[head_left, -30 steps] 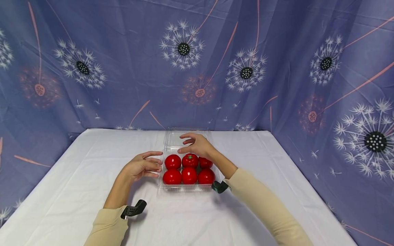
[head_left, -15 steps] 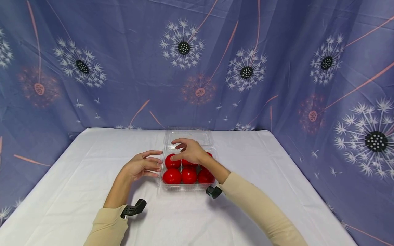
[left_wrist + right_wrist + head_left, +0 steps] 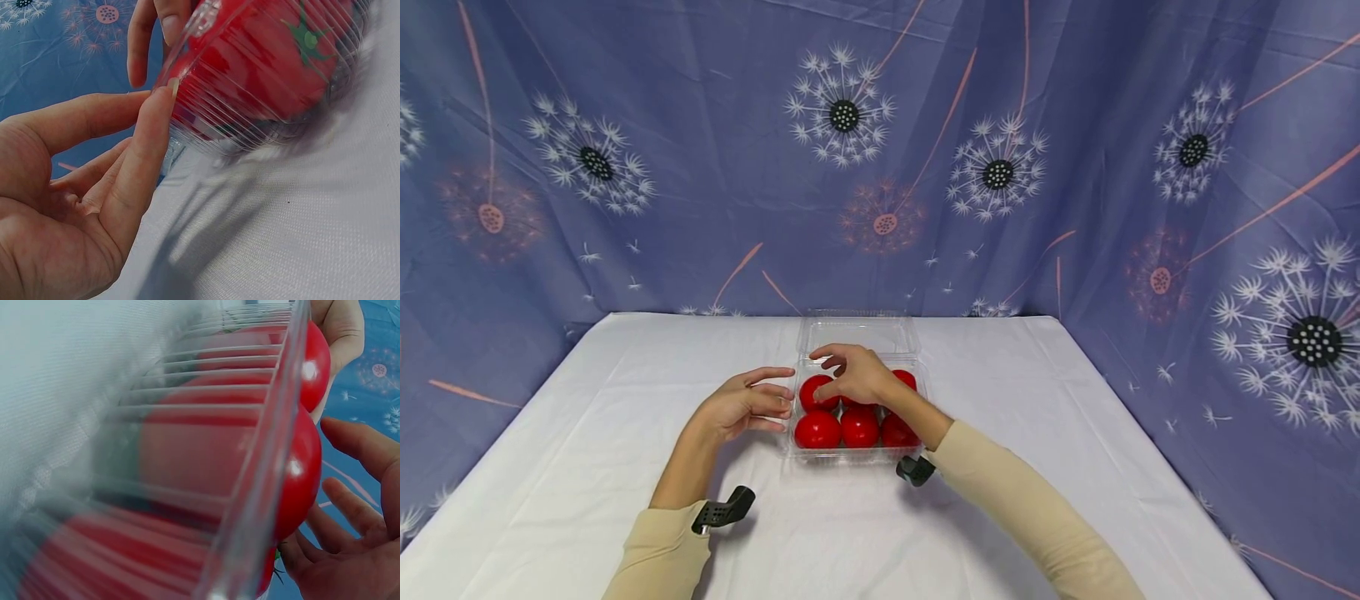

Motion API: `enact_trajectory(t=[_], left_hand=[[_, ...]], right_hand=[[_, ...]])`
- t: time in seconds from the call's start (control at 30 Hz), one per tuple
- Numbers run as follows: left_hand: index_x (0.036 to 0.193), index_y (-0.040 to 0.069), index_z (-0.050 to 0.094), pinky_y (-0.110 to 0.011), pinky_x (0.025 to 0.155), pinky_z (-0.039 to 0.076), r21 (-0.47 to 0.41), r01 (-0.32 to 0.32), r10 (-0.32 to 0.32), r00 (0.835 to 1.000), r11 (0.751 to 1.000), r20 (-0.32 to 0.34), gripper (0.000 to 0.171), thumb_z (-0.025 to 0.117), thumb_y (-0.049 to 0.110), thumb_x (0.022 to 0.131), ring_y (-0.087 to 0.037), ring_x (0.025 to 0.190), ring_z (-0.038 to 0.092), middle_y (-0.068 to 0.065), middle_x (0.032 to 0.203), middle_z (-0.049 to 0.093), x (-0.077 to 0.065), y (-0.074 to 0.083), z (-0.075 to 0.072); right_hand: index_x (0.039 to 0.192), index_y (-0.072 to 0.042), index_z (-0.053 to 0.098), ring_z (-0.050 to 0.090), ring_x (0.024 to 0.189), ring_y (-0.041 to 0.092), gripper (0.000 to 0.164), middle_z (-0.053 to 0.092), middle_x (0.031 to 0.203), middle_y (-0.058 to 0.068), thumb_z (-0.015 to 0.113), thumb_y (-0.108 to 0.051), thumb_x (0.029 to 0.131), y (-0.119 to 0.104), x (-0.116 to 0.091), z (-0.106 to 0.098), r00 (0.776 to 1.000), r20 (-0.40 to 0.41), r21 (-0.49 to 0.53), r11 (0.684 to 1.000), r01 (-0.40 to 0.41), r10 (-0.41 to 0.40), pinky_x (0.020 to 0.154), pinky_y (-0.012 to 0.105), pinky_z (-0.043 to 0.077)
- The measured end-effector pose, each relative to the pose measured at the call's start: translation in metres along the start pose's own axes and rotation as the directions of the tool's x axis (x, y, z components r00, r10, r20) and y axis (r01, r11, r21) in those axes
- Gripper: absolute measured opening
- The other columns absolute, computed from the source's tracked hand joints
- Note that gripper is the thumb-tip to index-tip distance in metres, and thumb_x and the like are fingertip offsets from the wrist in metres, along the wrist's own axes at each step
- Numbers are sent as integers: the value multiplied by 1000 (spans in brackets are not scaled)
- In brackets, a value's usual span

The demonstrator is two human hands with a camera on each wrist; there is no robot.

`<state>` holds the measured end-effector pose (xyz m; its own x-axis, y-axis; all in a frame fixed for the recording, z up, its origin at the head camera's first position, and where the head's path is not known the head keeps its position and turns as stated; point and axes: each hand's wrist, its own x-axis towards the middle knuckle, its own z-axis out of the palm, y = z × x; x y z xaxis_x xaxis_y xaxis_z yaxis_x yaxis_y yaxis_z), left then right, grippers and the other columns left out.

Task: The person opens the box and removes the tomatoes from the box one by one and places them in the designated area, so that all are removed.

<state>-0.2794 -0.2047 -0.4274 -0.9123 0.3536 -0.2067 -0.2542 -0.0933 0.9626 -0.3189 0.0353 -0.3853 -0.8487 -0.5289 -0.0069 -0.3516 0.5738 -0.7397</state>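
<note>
Clear plastic box (image 3: 857, 455) holds red tomatoes (image 3: 860, 427), lid (image 3: 859, 336) open behind it. Left hand (image 3: 737, 408), fingers extended, touches box's left rim; right hand (image 3: 860, 375) spread above box's back row, contact unclear. Tomatoes look glossy, likely slick and light: cup the sides. Box probably flexes.

Head view: from above the near side of the table (image 3: 820, 533), facing forward and down, the box (image 3: 859, 454) well off at mid-picture and a curtain (image 3: 715, 167) behind. Left wrist view: very near, low, rolled sideways, looking past the left hand (image 3: 741, 407) at the box's ribbed side. Right wrist view: nearer yet, also rolled, looking along the box's ribbed wall, the right hand (image 3: 861, 375) at right. All three share box and curtain.
</note>
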Motion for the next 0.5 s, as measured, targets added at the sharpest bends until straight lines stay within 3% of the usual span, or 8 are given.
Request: enact_trajectory(t=[0.5], left_hand=[[154, -2, 35, -35, 71, 65, -8, -1, 2, 1000, 1000, 7, 71, 65, -5, 90, -15, 81, 73, -7, 107, 70, -1, 0, 0]], right_hand=[[135, -20, 65, 63, 122, 29, 60, 67, 133, 12, 85, -25, 79, 2, 2, 8, 1000, 14, -45, 999, -17, 18, 105, 46, 52]])
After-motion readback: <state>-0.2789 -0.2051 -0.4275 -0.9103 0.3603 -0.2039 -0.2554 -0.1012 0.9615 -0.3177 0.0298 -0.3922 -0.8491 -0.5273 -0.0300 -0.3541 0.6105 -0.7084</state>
